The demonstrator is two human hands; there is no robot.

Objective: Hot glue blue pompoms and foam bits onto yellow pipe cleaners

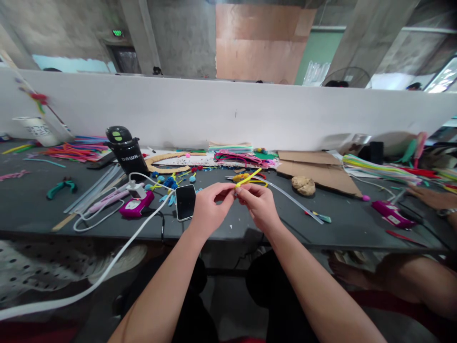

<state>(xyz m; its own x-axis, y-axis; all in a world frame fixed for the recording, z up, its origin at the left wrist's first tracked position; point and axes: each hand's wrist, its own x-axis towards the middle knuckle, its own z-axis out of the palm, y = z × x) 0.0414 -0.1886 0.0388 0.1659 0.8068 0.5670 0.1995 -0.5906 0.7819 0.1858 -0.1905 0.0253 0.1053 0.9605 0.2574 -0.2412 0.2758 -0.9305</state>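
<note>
A bright yellow pipe cleaner (250, 177) is pinched between my two hands, above the front part of the dark table. My left hand (214, 205) closes its thumb and fingertips on the lower end. My right hand (259, 205) grips it right beside them, and the free end sticks up to the right. The fingertips of both hands meet and hide the short held part. Behind the hands lie yellow-handled scissors (240, 177), partly covered. A smartphone (185, 202) with a dark screen rests just left of my left hand.
A black bottle (126, 151) stands at the left, near a purple power strip (136, 205) with a white cable. Cardboard (317, 166), a tan lump (303, 186) and a clear glue stick (293, 202) lie right. Another person's hand (433, 197) rests at the far right.
</note>
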